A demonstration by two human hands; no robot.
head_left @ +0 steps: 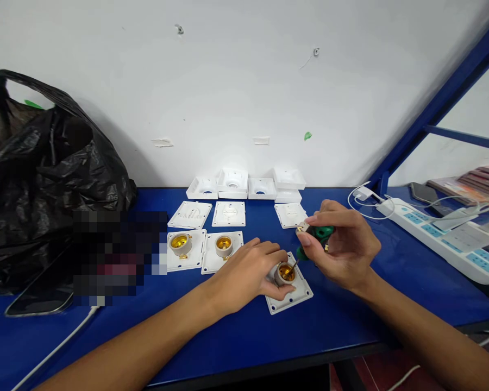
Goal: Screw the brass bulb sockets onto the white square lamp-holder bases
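Note:
My left hand (255, 271) has its fingers wrapped round a round lamp socket (286, 274) with a brass inside, which sits on a square white plate (294, 300). In my right hand (342, 244), thumb and fingers pinch a small pale ceramic piece with metal contacts (302, 228). A green-handled screwdriver (324, 233) lies within that same hand, its thin shaft reaching down toward the socket. To the left, two more white plates (187, 263) (212, 263) carry brass-lined sockets. Bare white plates (189, 214) (228, 214) (289, 215) lie behind them.
White box covers (262, 188) stand along the wall. A black plastic bag (52, 157) and a phone (44, 288) with a white cable are at the left. A power strip (440, 239), cables and a blue metal frame (440, 92) are at the right.

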